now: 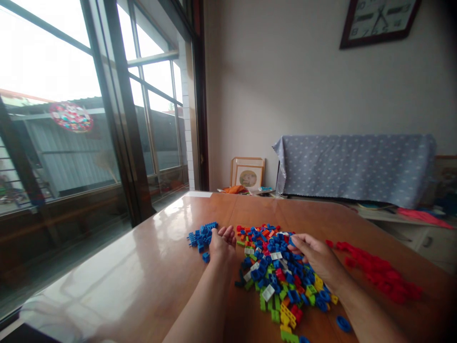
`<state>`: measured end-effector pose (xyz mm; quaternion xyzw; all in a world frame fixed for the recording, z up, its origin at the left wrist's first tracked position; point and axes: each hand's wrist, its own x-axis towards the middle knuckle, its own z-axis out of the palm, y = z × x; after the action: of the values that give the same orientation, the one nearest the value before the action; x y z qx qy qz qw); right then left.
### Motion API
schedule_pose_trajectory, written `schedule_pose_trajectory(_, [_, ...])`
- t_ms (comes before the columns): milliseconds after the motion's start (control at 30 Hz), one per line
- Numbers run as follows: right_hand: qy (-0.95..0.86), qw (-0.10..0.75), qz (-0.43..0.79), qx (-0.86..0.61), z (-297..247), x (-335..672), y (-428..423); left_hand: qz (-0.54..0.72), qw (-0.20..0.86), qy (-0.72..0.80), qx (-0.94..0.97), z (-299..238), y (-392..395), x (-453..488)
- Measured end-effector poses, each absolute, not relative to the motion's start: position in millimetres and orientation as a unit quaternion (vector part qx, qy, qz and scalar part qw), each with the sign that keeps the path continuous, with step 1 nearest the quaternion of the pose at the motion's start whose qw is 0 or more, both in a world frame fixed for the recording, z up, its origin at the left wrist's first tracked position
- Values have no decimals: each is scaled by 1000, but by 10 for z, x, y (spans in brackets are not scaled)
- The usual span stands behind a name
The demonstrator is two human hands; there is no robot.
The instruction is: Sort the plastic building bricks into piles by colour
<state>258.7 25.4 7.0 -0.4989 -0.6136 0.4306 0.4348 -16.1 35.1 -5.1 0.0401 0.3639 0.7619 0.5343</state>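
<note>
My left hand [222,244] is beside a small pile of blue building bricks [200,237]. Its palm faces up and to the right, with the fingers loosely curled and apart, and nothing shows in it. Over the right side of a large mixed heap of building bricks [276,274], my right hand [314,252] pinches a blue brick [292,241] between thumb and fingertips. That heap holds blue, green, yellow, red, orange and white pieces. Beyond my right forearm lies a long pile of red bricks [382,271]. A round blue piece [343,324] sits alone near the right forearm.
The brown tabletop [143,286] reflects light from the glass window [64,119] at the left. Behind the table are framed pictures [249,176] and something covered by a grey-blue patterned cloth [357,166]. A clock [380,21] hangs on the wall.
</note>
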Motion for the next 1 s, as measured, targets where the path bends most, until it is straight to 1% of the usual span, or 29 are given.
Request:
schedule_pose_trajectory(100, [-608,441,433,-498,16,2595,299,740,531,390,134,-25,299,46])
schedule_pose_trajectory(167, [-606,449,446,-483,5,2585,308,705,484,420,303,-28,253,218])
schedule_pose_trajectory(267, [-597,456,487,-444,30,2545,278,647,417,402,496,-63,166,443])
schedule_pose_trajectory(333, [-594,459,513,-417,67,2506,235,602,377,395,582,-87,105,529])
schedule_pose_trajectory(433, [-601,456,525,-394,131,2444,161,559,315,405,651,-89,34,561])
schedule_pose_trajectory(667, [-658,416,505,-372,164,2372,88,520,265,396,709,-30,-20,553])
schedule_pose_trajectory(733, [-663,410,506,-370,153,2364,92,515,268,401,708,-37,-14,566])
schedule_pose_trajectory(800, [-661,411,504,-374,150,2364,96,526,303,409,681,-52,13,569])
schedule_pose_trajectory(867, [-652,415,499,-392,156,2376,102,556,363,415,621,-64,63,546])
schedule_pose_trajectory(1000, [-634,430,480,-426,159,2438,141,655,479,402,425,-59,206,401])
